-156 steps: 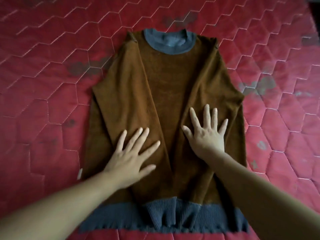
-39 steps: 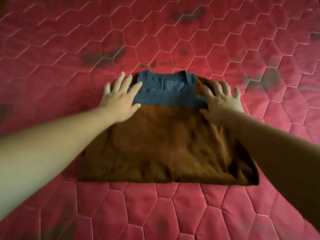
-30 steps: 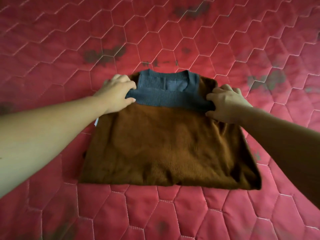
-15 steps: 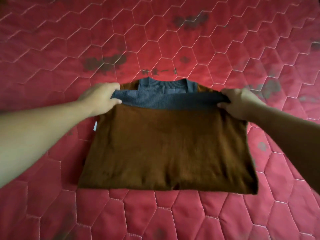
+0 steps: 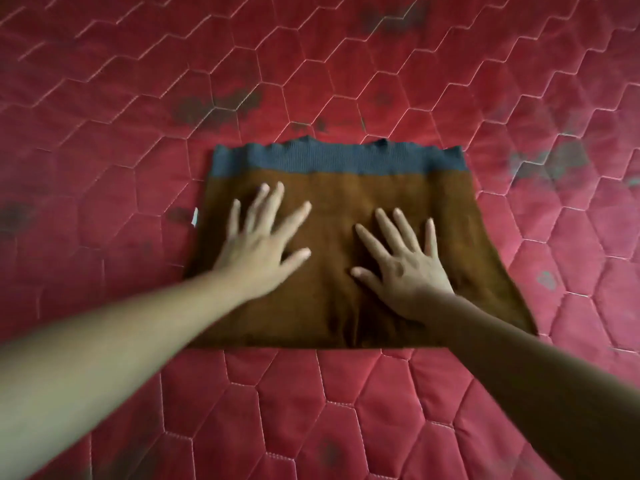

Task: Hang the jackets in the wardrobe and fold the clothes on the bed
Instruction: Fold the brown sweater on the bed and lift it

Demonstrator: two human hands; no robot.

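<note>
On the red quilted bed cover (image 5: pixel 138 98), mid-view, no bed edge or corner visible: folded brown sweater (image 5: pixel 332 202), lying flat. Grey-blue ribbed band (image 5: pixel 339 161) runs along its far edge, fold line along the near edge. Shape is a wide rectangle with its long axis left-right across the person, and the near edge is broader than the far one. Small white tag (image 5: pixel 195 216) pokes out at the left edge.

Left hand (image 5: pixel 259 244) is flat on the left half, fingers spread wide and straight, gripping nothing. Right hand (image 5: pixel 405 265) is the same on the right half, palm down, fingers splayed, sitting slightly nearer the near edge. Both point toward the band. A gap of bare knit lies between them, with a shallow crease (image 5: pixel 349 323) running near-far down the middle.

Judgement: smoothing/pressing step, this garment's fold nearly done. The sweater is directly under both hands, neither clearly favoured. If another fold comes, it would go across the long axis, one side edge over the other, along that crease. Bare quilt shows on all four sides, most of it on the far side and left, so there is room to fold or slide it. Thick knit may spring back open.
</note>
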